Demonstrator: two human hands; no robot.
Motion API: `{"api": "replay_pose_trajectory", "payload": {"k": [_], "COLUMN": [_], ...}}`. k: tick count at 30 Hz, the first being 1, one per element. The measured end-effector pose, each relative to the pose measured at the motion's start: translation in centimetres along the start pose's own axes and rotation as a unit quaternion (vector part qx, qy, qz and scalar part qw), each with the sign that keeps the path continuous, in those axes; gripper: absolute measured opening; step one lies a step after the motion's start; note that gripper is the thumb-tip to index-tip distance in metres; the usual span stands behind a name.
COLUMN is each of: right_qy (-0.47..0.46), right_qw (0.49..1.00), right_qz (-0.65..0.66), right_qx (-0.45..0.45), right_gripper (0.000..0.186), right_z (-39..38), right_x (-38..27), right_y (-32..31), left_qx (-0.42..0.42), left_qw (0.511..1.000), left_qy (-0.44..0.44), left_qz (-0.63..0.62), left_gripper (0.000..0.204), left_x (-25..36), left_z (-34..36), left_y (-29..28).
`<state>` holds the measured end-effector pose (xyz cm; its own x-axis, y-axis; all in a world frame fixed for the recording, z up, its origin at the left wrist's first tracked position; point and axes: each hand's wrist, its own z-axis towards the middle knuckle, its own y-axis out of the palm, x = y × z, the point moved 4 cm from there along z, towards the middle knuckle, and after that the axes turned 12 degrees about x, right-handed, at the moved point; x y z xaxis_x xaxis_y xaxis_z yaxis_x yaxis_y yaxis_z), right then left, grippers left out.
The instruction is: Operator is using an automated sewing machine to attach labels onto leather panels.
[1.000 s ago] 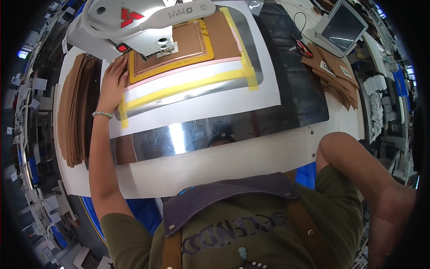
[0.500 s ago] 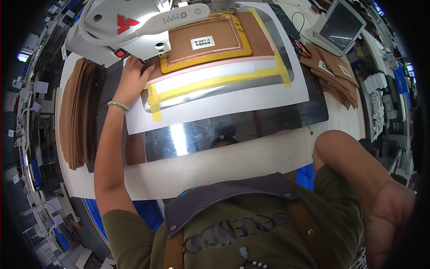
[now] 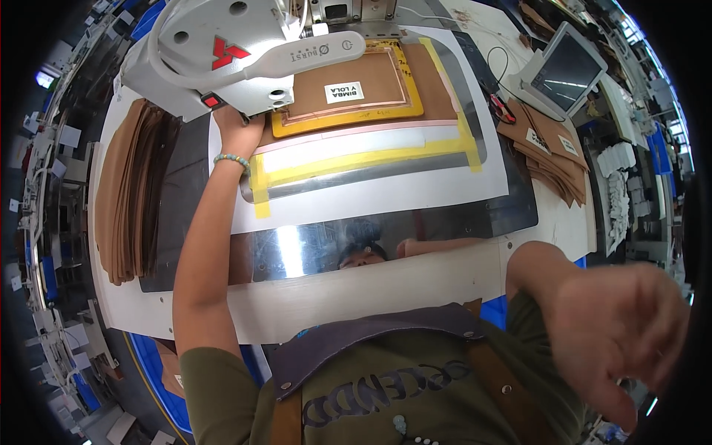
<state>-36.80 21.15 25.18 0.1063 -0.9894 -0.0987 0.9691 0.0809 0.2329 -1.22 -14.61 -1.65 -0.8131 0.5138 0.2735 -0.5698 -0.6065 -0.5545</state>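
My left hand [image 3: 236,133] reaches beneath the white head of a sewing machine [image 3: 215,55], beside the left edge of a brown panel [image 3: 319,79]. Its fingers are hidden by the machine. On the panel lies a yellow frame [image 3: 356,116] around a white printed label [image 3: 345,92]. Strips of yellow tape [image 3: 363,161] run along the near side, over a white sheet [image 3: 386,202]. My right hand [image 3: 615,326] is raised at the lower right, close to the camera and slightly blurred. Its thumb stands apart from loosely bent fingers, and nothing shows in it.
A stack of brown panels [image 3: 126,196] stands on the left of the table. At the right lie labelled brown pieces [image 3: 552,152], red-handled snips [image 3: 500,110] and a small screen [image 3: 565,70]. A shiny metal plate [image 3: 445,228] borders the near table edge [image 3: 356,293].
My left hand has slid farther under the machine head, hiding its fingers. My right hand has come up and inward at the lower right. The whole view has shifted slightly.
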Motion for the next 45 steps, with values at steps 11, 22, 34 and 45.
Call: {"api": "replay_pose_trajectory", "payload": {"k": [11, 22, 34, 45], "right_qy": [0.208, 0.242, 0.253, 0.234], "right_qw": [0.893, 0.866, 0.85, 0.84], "right_qz": [-0.223, -0.29, -0.245, -0.248], "right_qx": [-0.331, -0.328, -0.391, -0.422], "right_gripper": [0.028, 0.021, 0.022, 0.026], "right_z": [-18.6, -18.4, -19.3, -19.9], "right_x": [17.8, 18.2, 17.6, 17.7], "right_y": [3.0, 1.7, 2.5, 2.5], "left_qx": [0.091, 0.215, 0.206, -0.026], "left_qw": [0.992, 0.941, 0.634, 0.8], "left_qy": [-0.074, -0.195, -0.514, -0.349], "left_qz": [0.039, 0.172, 0.539, 0.487], "left_gripper": [0.027, 0.029, 0.034, 0.054], "left_x": [-2.0, -3.1, 2.8, -3.7], "left_z": [2.4, -7.5, -47.6, -38.3], "left_y": [0.4, -44.5, -62.7, -53.3]}}
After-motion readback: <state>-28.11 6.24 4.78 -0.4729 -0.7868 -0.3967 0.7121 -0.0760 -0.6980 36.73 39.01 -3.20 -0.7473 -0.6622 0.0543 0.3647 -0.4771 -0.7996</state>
